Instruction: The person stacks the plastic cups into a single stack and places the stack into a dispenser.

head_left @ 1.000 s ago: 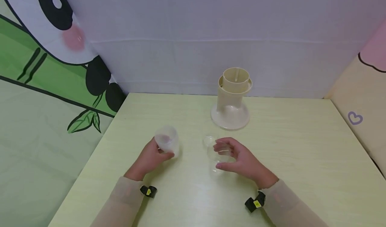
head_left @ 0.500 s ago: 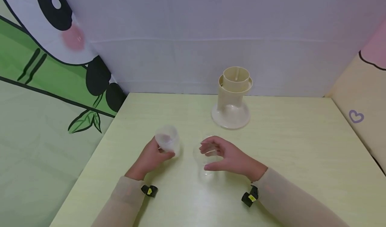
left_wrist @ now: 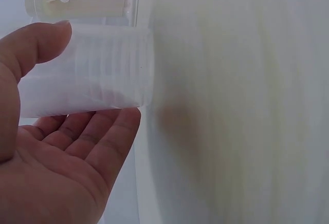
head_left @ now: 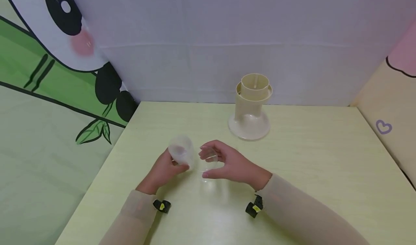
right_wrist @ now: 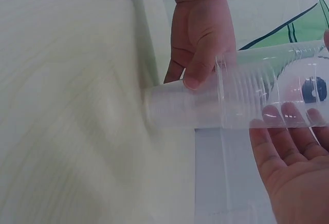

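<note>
My left hand (head_left: 162, 171) holds a frosted plastic cup (head_left: 181, 151) near the middle of the table, its mouth tilted up. In the left wrist view the thumb lies on one side of that ribbed cup (left_wrist: 110, 70), with the fingers against the other. To its right, my right hand (head_left: 230, 163) grips a clear plastic cup (head_left: 210, 157) between thumb and fingers. From the right wrist, the clear ribbed cup (right_wrist: 247, 93) appears in line with the frosted cup (right_wrist: 172, 106), overlapping it in view; whether they touch, I cannot tell.
Behind the hands stands a cream holder (head_left: 247, 107) of two tubes, one set inside the other, on a round white base (head_left: 248, 127). The pale wooden table (head_left: 308, 158) meets a lilac cloth (head_left: 195, 68) at its back edge. Printed cloth (head_left: 58, 104) hangs at left.
My right hand has moved left with the clear cup, closing most of the space to the frosted cup. The left hand has stayed nearly still.
</note>
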Demonstrator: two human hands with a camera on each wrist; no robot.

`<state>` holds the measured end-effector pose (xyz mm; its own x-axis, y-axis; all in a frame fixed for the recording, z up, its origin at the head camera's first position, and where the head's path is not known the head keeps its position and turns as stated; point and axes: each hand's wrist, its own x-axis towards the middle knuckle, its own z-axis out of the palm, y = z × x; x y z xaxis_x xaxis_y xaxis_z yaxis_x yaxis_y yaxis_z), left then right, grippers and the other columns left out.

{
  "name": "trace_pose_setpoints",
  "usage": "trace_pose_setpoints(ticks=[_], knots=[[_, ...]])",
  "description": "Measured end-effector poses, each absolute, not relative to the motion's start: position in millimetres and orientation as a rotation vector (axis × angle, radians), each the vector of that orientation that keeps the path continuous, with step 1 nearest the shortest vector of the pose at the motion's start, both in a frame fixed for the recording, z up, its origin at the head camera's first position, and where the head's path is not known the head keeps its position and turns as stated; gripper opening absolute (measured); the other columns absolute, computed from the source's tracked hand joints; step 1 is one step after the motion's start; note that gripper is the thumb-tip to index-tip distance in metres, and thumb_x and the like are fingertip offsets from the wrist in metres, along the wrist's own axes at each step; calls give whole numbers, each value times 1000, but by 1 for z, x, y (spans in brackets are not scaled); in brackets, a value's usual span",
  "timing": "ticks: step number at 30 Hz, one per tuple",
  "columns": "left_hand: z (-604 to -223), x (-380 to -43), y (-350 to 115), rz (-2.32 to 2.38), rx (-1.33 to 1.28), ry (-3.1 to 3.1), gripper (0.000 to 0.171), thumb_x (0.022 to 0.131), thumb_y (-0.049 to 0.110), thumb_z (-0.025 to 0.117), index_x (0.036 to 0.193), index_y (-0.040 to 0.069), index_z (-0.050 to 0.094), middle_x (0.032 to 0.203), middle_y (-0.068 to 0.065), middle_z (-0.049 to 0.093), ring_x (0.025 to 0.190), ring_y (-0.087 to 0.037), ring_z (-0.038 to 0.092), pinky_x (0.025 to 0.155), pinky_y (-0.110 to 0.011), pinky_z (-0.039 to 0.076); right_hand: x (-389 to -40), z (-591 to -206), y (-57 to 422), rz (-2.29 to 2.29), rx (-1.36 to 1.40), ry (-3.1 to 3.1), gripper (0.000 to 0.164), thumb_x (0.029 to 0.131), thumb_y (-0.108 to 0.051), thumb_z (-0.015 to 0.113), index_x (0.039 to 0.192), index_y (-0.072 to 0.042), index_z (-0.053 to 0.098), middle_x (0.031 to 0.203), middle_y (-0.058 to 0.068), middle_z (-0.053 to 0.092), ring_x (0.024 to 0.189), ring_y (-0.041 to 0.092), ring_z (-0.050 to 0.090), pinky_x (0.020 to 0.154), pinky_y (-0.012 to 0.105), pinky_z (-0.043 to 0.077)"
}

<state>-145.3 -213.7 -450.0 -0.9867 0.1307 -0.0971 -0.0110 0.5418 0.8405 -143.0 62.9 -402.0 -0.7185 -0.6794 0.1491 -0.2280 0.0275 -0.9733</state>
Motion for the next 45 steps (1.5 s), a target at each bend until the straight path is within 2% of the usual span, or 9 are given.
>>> trace_pose_setpoints(ticks=[6, 14, 17, 24, 29, 35, 40, 45], knots=[[-452, -145, -215, 1455, 162, 2628, 72, 85, 14, 86, 144, 14, 46, 135, -8, 57, 123, -32, 56, 104, -56, 48, -146, -393, 50, -1743, -942, 1950, 67, 87, -11, 85, 142, -6, 48, 134, 12, 59, 126, 25, 58, 109, 39, 46], [-454, -146, -216, 1458, 198, 2631, 67, 87, 10, 83, 144, 11, 46, 137, -8, 57, 121, -30, 57, 104, -52, 50, -150, -381, 38, -1808, -1001, 1937, 67, 86, -7, 84, 142, 0, 47, 134, 17, 59, 125, 25, 57, 111, 49, 44], [-454, -147, -217, 1453, 216, 2643, 67, 87, 10, 82, 143, 8, 47, 136, -10, 58, 120, -30, 57, 103, -52, 50, -151, -380, 32, -1829, -1007, 1938, 66, 86, -5, 83, 141, 1, 48, 133, 18, 59, 124, 25, 57, 110, 48, 45], [-454, -146, -220, 1485, 220, 2628, 70, 86, 10, 84, 145, 7, 46, 136, -12, 58, 122, -31, 57, 103, -52, 50, -157, -377, 22, -1830, -1012, 1977, 64, 87, -9, 83, 141, -3, 49, 130, 12, 61, 121, 21, 59, 107, 38, 48], [-454, -146, -221, 1466, 241, 2639, 72, 87, 11, 84, 147, 9, 45, 139, -11, 57, 124, -32, 55, 103, -53, 50, -156, -368, 19, -1840, -1038, 1989, 63, 87, -12, 84, 141, -6, 51, 129, 10, 61, 120, 21, 58, 107, 44, 47], [-453, -146, -220, 1461, 249, 2648, 71, 85, 12, 86, 145, 12, 47, 137, -9, 58, 122, -31, 56, 101, -54, 51, -154, -358, 16, -1855, -1074, 1998, 62, 87, -12, 84, 140, -8, 51, 129, 10, 61, 120, 20, 58, 107, 41, 47], [-454, -147, -220, 1458, 248, 2627, 74, 86, 8, 84, 148, 16, 44, 142, -7, 55, 125, -31, 54, 100, -52, 52, -154, -354, 14, -1864, -1082, 2020, 61, 87, -12, 84, 139, -11, 52, 129, 12, 62, 119, 17, 58, 109, 45, 45], [-454, -148, -220, 1441, 244, 2626, 71, 87, 8, 82, 147, 16, 45, 139, -6, 56, 121, -30, 56, 99, -50, 53, -156, -351, 13, -1839, -1081, 2065, 64, 86, -16, 85, 141, -14, 51, 129, 6, 62, 120, 16, 58, 109, 41, 45]])
